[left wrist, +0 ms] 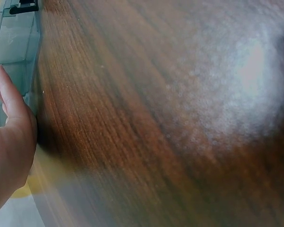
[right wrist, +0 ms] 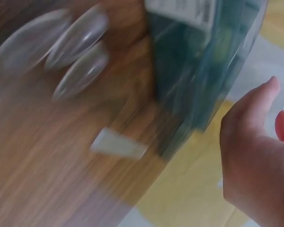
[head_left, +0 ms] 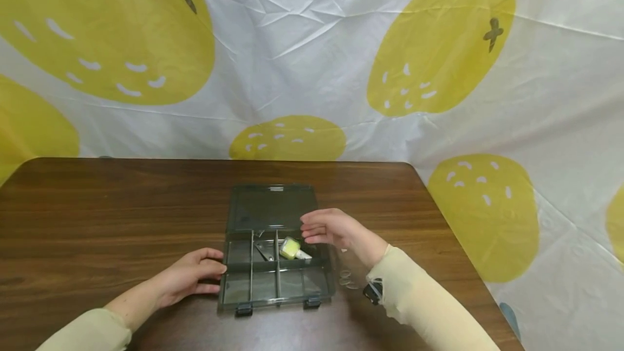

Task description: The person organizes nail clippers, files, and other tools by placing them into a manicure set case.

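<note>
A translucent dark grey compartment box (head_left: 265, 286) lies with its lid (head_left: 273, 207) folded back. My left hand (head_left: 192, 275) rests its fingers against the box's left wall; the left wrist view shows the thumb (left wrist: 12, 94) along that side. Over the back right compartment hovers my right hand (head_left: 333, 227), fingers loosely bent, with nothing seen in it. Below its fingertips is a small yellow-green bottle with a white cap (head_left: 290, 248), lying in a back compartment. A slim metal item (head_left: 265, 252), possibly nail clippers, lies in the back middle compartment.
Several clear oval rings or discs (head_left: 345, 278) lie on the wooden table (head_left: 122, 205) right of the box. A small pale piece (right wrist: 117, 144) is near them. A lemon-print cloth (head_left: 302, 69) hangs behind the table and along its right side.
</note>
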Tool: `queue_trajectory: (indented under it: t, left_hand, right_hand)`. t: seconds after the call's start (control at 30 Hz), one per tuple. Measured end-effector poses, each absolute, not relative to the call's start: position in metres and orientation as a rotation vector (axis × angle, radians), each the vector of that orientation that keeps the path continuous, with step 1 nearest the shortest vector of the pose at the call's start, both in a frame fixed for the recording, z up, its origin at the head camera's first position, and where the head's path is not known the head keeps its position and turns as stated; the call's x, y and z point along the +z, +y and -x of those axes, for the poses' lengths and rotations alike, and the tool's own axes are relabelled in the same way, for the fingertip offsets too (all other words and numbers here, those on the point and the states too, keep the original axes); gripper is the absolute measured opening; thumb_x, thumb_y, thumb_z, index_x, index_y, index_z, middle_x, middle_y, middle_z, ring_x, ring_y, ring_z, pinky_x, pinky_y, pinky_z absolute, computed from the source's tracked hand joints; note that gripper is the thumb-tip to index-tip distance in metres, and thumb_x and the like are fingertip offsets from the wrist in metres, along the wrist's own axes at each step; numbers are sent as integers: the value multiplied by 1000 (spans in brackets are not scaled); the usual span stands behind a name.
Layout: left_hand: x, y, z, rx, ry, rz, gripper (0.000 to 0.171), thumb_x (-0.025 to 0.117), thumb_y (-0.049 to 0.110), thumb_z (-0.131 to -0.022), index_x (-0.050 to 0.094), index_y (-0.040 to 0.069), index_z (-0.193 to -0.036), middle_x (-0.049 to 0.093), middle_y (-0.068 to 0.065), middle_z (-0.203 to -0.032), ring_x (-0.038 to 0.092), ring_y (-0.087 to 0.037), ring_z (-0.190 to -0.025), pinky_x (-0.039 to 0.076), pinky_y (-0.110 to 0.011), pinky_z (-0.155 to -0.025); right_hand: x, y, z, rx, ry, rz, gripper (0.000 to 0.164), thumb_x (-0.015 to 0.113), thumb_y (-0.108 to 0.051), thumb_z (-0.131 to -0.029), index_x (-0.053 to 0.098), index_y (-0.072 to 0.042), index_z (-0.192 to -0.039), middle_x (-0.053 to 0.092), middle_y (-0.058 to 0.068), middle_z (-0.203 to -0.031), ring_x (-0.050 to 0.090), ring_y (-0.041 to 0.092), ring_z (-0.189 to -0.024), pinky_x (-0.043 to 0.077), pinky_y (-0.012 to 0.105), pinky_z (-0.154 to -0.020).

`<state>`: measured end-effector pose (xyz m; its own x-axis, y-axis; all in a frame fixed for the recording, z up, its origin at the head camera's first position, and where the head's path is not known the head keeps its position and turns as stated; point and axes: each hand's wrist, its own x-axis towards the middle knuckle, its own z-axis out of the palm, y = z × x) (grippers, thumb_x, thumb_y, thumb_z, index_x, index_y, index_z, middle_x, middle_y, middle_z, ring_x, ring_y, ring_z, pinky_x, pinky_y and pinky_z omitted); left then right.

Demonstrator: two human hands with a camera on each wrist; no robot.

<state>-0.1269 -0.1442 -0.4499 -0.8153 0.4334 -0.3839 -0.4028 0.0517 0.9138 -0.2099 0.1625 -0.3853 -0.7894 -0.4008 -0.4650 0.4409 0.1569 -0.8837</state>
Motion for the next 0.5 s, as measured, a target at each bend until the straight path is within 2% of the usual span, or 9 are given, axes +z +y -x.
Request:
queue_trajectory:
  t: [0.23,0.5]
  left_hand:
    - [-451,-145,127,1823,1745,-34,59,56,15,-90,24,-11,-131,45,-9,-107,49,-17,-97,55,-33,-81]
    - [-450,-144,127,1820,1752,-28,59,57,15,-90,24,-11,-131,46,-8,-105,49,-17,-97,55,-33,-81]
  right_hand:
    - [-387,199,218,-1762,1856,-68,42,42,-3,-96,35,18,-132,62,2,-82,63,8,-71,56,21,-70]
    - [-399,223,221,-1783,1908,-203,46,43,-8,-95,34,19,-132,62,4,-82,62,8,-70,56,21,-68]
